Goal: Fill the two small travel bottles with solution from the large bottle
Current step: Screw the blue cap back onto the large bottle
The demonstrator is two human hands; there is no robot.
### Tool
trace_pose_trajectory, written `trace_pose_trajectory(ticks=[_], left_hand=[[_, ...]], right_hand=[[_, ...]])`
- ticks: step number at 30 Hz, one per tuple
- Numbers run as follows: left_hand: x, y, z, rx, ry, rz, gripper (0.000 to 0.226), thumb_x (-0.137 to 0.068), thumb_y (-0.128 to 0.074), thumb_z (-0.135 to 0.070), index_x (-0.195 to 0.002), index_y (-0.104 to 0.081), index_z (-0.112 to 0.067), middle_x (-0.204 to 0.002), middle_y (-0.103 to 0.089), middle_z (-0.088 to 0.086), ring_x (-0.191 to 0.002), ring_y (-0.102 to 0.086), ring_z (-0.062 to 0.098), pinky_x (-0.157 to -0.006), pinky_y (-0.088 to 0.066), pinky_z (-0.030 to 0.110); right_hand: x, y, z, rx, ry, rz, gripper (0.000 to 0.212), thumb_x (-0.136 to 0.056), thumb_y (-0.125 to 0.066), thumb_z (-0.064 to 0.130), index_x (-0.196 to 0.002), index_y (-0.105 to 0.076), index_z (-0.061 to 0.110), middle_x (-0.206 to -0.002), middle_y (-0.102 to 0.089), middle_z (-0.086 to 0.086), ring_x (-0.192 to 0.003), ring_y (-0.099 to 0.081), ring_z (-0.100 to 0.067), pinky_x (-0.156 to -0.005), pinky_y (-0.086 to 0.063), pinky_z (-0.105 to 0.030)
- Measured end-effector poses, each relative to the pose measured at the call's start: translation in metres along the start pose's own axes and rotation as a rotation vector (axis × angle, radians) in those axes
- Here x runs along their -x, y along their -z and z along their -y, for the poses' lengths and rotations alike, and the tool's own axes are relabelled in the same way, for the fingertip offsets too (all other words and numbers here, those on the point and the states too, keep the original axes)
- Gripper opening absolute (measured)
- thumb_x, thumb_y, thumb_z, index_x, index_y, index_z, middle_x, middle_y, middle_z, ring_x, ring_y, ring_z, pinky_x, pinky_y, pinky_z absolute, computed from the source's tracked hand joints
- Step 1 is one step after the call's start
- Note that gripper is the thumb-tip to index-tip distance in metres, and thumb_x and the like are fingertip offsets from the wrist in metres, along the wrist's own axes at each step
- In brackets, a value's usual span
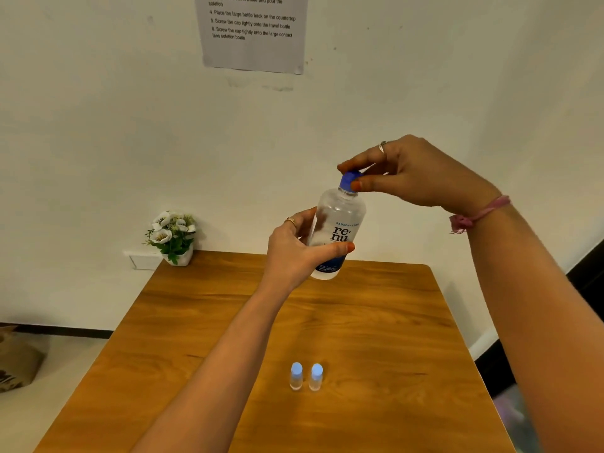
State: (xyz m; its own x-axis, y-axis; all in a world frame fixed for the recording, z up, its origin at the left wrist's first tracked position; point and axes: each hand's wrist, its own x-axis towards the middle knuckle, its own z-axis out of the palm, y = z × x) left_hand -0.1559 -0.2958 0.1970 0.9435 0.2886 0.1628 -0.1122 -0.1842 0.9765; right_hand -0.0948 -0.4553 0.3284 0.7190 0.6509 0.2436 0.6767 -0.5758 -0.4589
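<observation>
Hands up over the wooden table (209,322), and it's the large bottle (338,230) front and centre, held clear of the tabletop and tilted slightly, cap leaning to the right. The left hand (295,253) wraps the lower body, fingers closed round the back and thumb pressed across the label, a proper clamp. The right hand (415,174) comes in from above, thumb and fingertips pinched tight on the blue cap (349,181), which sits on the neck. Looks like the opening step, a twist of that cap, with nothing poured yet. Down near the front edge stand the two small travel bottles (306,376), upright, just beside each other, pale blue caps on. Whether they hold any liquid, too small to tell. Handling call: the big one seems well filled with clear liquid, so reckon on some weight, and the smooth clear plastic could be slick and give under a squeeze, so a mid-body grip like this one suits it, firm but not crushing once the cap is off. Those little bottles look light and tippy; each will want pinching at its body while the pour goes in. Off to the left by the wall sits a small flower pot (173,238), well apart.
</observation>
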Motion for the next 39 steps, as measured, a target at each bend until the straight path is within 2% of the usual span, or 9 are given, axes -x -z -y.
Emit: trace_pose_trajectory(ticks=[6,10,13,17,22,24,29,34,39], left_hand=[[0.003,-0.005,0.010,-0.023,0.024,0.002,0.079,-0.057,-0.088,-0.029,-0.127,-0.053,-0.018,-0.117,-0.064,-0.002,-0.107,-0.060,0.013,-0.090,-0.055,0.035],[0.007,-0.010,0.013,0.004,0.022,0.020,0.076,-0.057,-0.088,-0.028,-0.125,-0.054,-0.018,-0.114,-0.064,-0.003,-0.106,-0.060,0.011,-0.084,-0.054,0.024],[0.008,-0.014,0.015,0.006,0.024,0.031,0.076,-0.057,-0.088,-0.028,-0.125,-0.054,-0.019,-0.114,-0.064,-0.004,-0.106,-0.060,0.011,-0.083,-0.053,0.022],[0.007,-0.017,0.019,0.006,0.018,-0.001,0.079,-0.054,-0.089,-0.030,-0.125,-0.055,-0.020,-0.115,-0.064,-0.004,-0.109,-0.059,0.013,-0.088,-0.055,0.030],[0.006,-0.020,0.028,0.008,0.040,-0.047,0.082,-0.051,-0.091,-0.029,-0.124,-0.055,-0.019,-0.117,-0.064,-0.003,-0.110,-0.059,0.016,-0.088,-0.055,0.033],[0.006,-0.020,0.032,0.002,0.050,-0.052,0.081,-0.051,-0.091,-0.029,-0.124,-0.055,-0.019,-0.117,-0.063,-0.003,-0.111,-0.059,0.016,-0.090,-0.055,0.035],[0.008,-0.024,0.035,-0.010,0.067,-0.021,0.079,-0.054,-0.089,-0.028,-0.124,-0.053,-0.019,-0.116,-0.063,-0.003,-0.109,-0.059,0.014,-0.087,-0.055,0.029],[0.008,-0.032,0.038,0.023,0.083,-0.018,0.079,-0.054,-0.089,-0.025,-0.123,-0.053,-0.018,-0.115,-0.063,-0.002,-0.108,-0.059,0.014,-0.086,-0.055,0.028],[0.009,-0.040,0.042,0.044,0.094,-0.036,0.077,-0.054,-0.090,-0.022,-0.122,-0.054,-0.017,-0.115,-0.063,-0.002,-0.107,-0.060,0.013,-0.083,-0.055,0.026]], right_hand=[[-0.004,-0.006,0.000,0.089,-0.102,0.012,0.032,-0.074,-0.076,0.034,-0.099,-0.069,0.016,-0.075,-0.065,0.009,-0.069,-0.063,-0.003,-0.060,-0.043,-0.011],[-0.002,0.006,-0.003,0.100,-0.104,0.146,0.049,-0.071,-0.074,0.040,-0.115,-0.062,0.023,-0.104,-0.064,0.009,-0.080,-0.066,-0.006,-0.078,-0.049,-0.021],[-0.001,0.013,-0.002,0.121,-0.039,0.247,0.047,-0.077,-0.072,0.029,-0.122,-0.057,0.033,-0.117,-0.057,0.013,-0.091,-0.065,-0.004,-0.088,-0.045,-0.024],[0.000,0.008,-0.006,0.155,-0.014,0.242,0.035,-0.080,-0.071,0.019,-0.113,-0.065,0.029,-0.105,-0.066,0.009,-0.090,-0.064,-0.007,-0.085,-0.048,-0.026],[-0.001,-0.006,-0.013,0.185,-0.065,0.182,0.034,-0.078,-0.072,0.032,-0.110,-0.067,0.018,-0.080,-0.066,0.008,-0.072,-0.061,0.000,-0.063,-0.043,-0.005],[-0.002,-0.011,-0.015,0.143,-0.091,0.187,0.035,-0.077,-0.072,0.036,-0.105,-0.069,0.015,-0.077,-0.070,0.006,-0.070,-0.064,0.000,-0.066,-0.049,-0.009],[-0.003,-0.001,-0.016,0.157,-0.085,0.264,0.062,-0.069,-0.070,0.051,-0.124,-0.057,0.026,-0.109,-0.065,0.010,-0.083,-0.067,-0.008,-0.085,-0.051,-0.030],[-0.003,0.002,-0.022,0.215,0.001,0.331,0.038,-0.082,-0.070,0.021,-0.118,-0.062,0.027,-0.113,-0.063,0.009,-0.090,-0.063,-0.006,-0.080,-0.041,-0.021],[-0.005,-0.011,-0.030,0.227,-0.056,0.264,0.031,-0.080,-0.071,0.030,-0.107,-0.069,0.016,-0.083,-0.068,0.005,-0.068,-0.061,-0.001,-0.063,-0.043,-0.013]])
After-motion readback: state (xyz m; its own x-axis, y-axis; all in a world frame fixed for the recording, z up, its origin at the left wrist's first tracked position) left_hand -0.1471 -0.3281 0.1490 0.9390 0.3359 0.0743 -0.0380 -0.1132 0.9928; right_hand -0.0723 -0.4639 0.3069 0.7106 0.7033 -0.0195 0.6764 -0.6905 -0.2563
